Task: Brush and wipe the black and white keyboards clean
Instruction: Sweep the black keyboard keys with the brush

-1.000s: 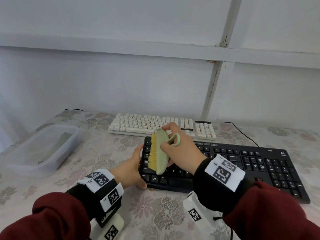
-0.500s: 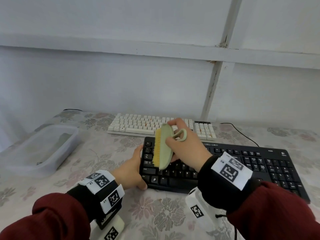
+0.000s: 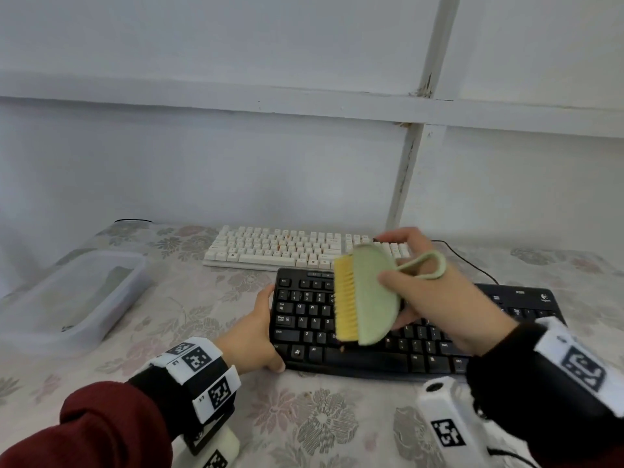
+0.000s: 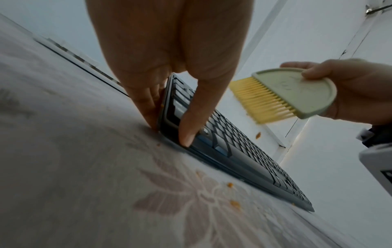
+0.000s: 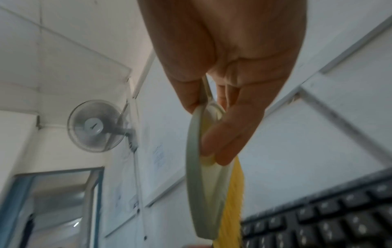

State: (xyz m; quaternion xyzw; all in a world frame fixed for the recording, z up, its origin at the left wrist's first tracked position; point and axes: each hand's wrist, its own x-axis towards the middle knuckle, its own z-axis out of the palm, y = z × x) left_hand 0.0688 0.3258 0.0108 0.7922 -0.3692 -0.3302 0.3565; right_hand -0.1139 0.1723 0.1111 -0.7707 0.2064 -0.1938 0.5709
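While left hand (image 3: 251,336) grips black keyboard (image 3: 388,336) edge, right hand (image 3: 435,292) holds brush (image 3: 368,298) above.

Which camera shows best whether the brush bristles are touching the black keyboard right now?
The left wrist view: it sees the brush side-on, bristles clear above the black keyboard. The head view looks down, so the brush overlaps the keys and hides any gap. The right wrist view is blurred, brush edge-on.
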